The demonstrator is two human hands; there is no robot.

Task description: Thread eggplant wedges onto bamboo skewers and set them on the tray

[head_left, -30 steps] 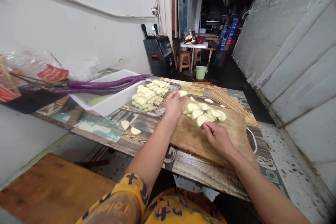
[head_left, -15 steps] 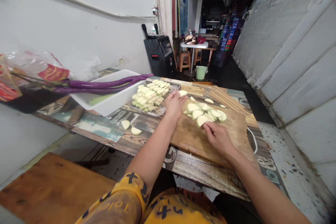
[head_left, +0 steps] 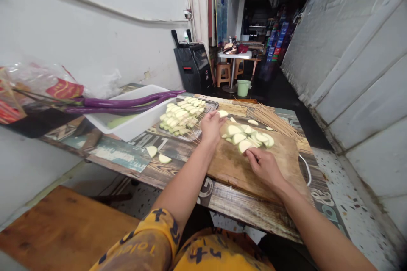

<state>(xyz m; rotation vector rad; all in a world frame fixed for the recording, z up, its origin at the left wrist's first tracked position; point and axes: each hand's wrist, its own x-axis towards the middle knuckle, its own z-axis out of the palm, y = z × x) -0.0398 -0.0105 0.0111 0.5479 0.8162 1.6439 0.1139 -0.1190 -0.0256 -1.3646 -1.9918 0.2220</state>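
Note:
My left hand (head_left: 211,128) pinches a pale half-moon vegetable slice (head_left: 223,113) above the far left edge of the wooden cutting board (head_left: 254,178). With closed fingers, my right hand (head_left: 263,163) grips the near edge of another green-skinned slice (head_left: 243,146), in front of a pile of slices (head_left: 262,137) on the board. Whether a skewer is also in my right fingers is hidden. Left of my left hand, a metal tray (head_left: 211,104) holds rows of skewered slices (head_left: 182,114). Loose bamboo skewers (head_left: 275,120) lie behind the board.
Long purple eggplants (head_left: 124,101) lie across a white plastic tub (head_left: 127,133) at the left. Two loose slices (head_left: 164,159) rest on the table near its front edge. Plastic bags (head_left: 47,82) sit at the far left, and a black speaker (head_left: 193,67) stands beyond the table.
The slice in my left hand has shifted slightly to the right. My right hand stays almost still at its slice.

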